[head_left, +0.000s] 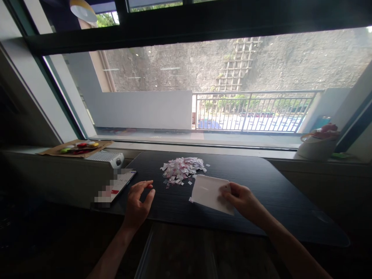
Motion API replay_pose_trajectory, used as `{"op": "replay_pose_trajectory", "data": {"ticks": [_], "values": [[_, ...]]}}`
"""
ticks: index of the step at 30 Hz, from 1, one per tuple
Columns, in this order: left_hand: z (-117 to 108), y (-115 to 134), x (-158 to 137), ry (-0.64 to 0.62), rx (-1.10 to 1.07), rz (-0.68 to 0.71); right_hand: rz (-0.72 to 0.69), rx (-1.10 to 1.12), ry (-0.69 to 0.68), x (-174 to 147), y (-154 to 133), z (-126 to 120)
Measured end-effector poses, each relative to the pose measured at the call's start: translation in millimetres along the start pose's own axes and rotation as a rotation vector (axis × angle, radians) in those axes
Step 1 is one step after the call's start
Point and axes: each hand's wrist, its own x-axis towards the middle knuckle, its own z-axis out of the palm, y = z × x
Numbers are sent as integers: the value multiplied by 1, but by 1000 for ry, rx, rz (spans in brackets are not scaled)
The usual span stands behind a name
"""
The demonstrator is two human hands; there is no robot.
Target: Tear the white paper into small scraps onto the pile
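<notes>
A wide window (162, 71) stands ahead of me, above my dark bench (279, 190). On the bench's far side lies a loose pile of paper bits (184, 168), white with some pinkish. Just nearer me is a tilted white sheet (209, 193), its right edge clamped between the fingers of my right hand (245, 199). My left hand (138, 205) holds nothing, thumb and fingers apart, left of the sheet. One tiny scrap (191, 200) shows at the sheet's lower left corner.
</notes>
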Motion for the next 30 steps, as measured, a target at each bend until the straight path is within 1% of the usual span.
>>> {"op": "replay_pose_trajectory", "data": {"ticks": [3,4,6,8,10,12,15,20,24,27,30], "values": [[1,-1,-1,-4,2,-5,64,-26,-99,-11,-3,-18],[1,-1,-1,-4,0,-7,78,-39,-95,-15,-3,-26],[1,0,-1,-4,-3,-10,94,-64,-40,-21,-3,-41],[0,0,-1,-2,-7,-13,82,-59,36,-25,-2,-50],[0,0,-1,-3,-9,-12,67,-27,82,-26,-1,-52],[0,-1,0,-7,-10,-9,64,-7,91,-27,0,-51],[0,-3,1,-8,-5,-6,82,-11,92,-29,2,-50],[0,-6,0,-9,12,-6,115,-37,112,-32,6,-60],[1,-7,0,-3,10,-1,121,4,82,-28,7,-63],[0,-6,1,-12,15,-6,175,4,75,-29,7,-67],[-1,-4,2,-16,22,-10,238,1,76,-33,7,-76]]}}
